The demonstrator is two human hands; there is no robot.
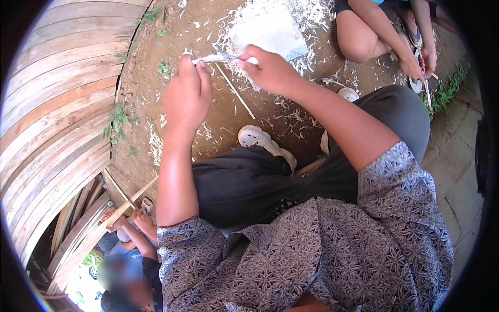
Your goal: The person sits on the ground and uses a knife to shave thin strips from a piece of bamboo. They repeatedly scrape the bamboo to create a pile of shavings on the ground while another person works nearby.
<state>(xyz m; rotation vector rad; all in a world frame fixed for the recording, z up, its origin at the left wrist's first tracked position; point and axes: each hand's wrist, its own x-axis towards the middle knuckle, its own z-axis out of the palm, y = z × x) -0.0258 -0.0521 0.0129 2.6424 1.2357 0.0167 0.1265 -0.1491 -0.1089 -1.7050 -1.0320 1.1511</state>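
Observation:
My left hand (188, 96) is closed, thumb on top, round one end of a pale whittled wood strip (207, 59). To its right, my right hand (270, 70) is closed on a small knife, whose thin grey blade (227, 55) lies against the strip. A white end pokes out between the right thumb and fingers; whether it is the knife's handle or the strip's far end I cannot tell. Both arms reach forward over the ground. Below the hands a thin pale stick (236, 91) lies on the dirt.
A pale slab (267, 34) lies ahead amid wood shavings (312, 15). Wooden planks (62, 93) rise at left. Another person's hands (418, 65) work on a thin stick at upper right. A person at lower left holds long wood strips (117, 213). My white clog (262, 140) is below.

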